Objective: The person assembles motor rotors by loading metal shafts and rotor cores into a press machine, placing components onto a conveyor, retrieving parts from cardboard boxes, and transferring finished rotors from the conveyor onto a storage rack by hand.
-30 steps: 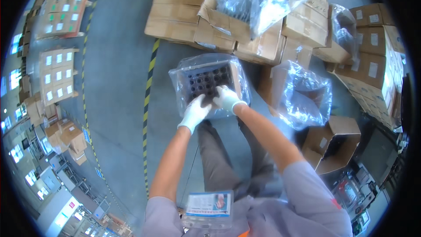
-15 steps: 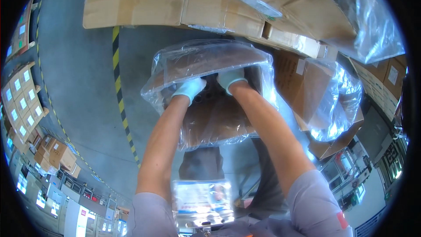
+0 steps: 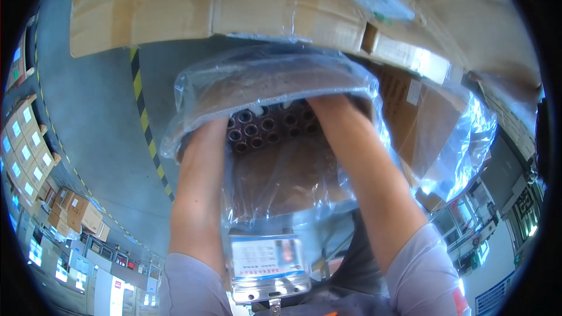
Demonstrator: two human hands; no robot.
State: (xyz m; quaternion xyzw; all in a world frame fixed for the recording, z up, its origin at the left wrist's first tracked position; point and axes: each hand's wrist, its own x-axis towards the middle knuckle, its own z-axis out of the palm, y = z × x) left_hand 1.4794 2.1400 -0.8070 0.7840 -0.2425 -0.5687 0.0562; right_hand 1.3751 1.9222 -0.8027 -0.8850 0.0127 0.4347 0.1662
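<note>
Both my forearms reach into a cardboard box (image 3: pixel 275 178) lined with a clear plastic bag (image 3: pixel 295 205). Its raised far flap (image 3: pixel 275 85), under the plastic, covers most of both gloves. A pale fingertip of my left hand (image 3: pixel 256 109) shows below the flap edge, and a pale bit of my right hand (image 3: pixel 287 105) shows close by. Several dark round parts with open, ring-like ends (image 3: pixel 268 123) stand in rows inside the box, next to my fingers. Whether my hands grip any of them is hidden.
Large cardboard boxes (image 3: pixel 158 9) stand along the far side. To the right is an open carton (image 3: pixel 436 120) with clear plastic (image 3: pixel 465 146) hanging from it. Yellow-black floor tape (image 3: pixel 143 111) runs on the left, beyond it stacked labelled boxes (image 3: pixel 26 152).
Both hands have gone deeper into the box, under the far flap, so the gloves are mostly hidden. My view has moved closer, and more of the round parts show between my arms.
</note>
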